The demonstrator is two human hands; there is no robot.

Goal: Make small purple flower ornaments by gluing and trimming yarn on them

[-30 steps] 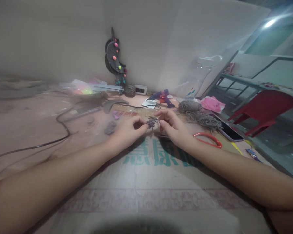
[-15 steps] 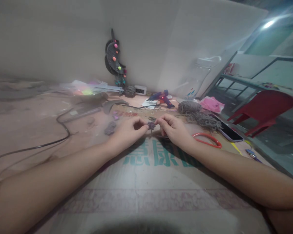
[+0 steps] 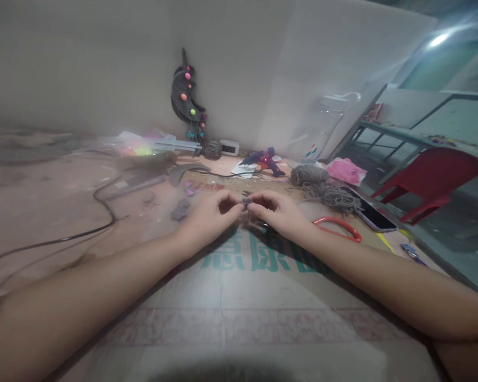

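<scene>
My left hand (image 3: 209,217) and my right hand (image 3: 279,215) meet fingertip to fingertip over a flattened cardboard sheet (image 3: 239,281) with green print. Both pinch a small purple-grey yarn piece (image 3: 246,202) held between them, just above the cardboard. Most of the piece is hidden by the fingers. Another small grey yarn piece (image 3: 180,208) lies to the left of my left hand.
Red-handled scissors (image 3: 338,227) lie right of my right hand, beside a phone (image 3: 372,215) and a heap of grey yarn (image 3: 322,185). A blue glue gun (image 3: 261,158) and a decorated dark moon shape (image 3: 185,98) stand by the wall. A black cable (image 3: 99,204) runs left. A red chair (image 3: 430,178) sits right.
My right hand has moved left and closed its fingers onto the yarn piece, meeting my left hand. The left hand has stayed nearly still.
</scene>
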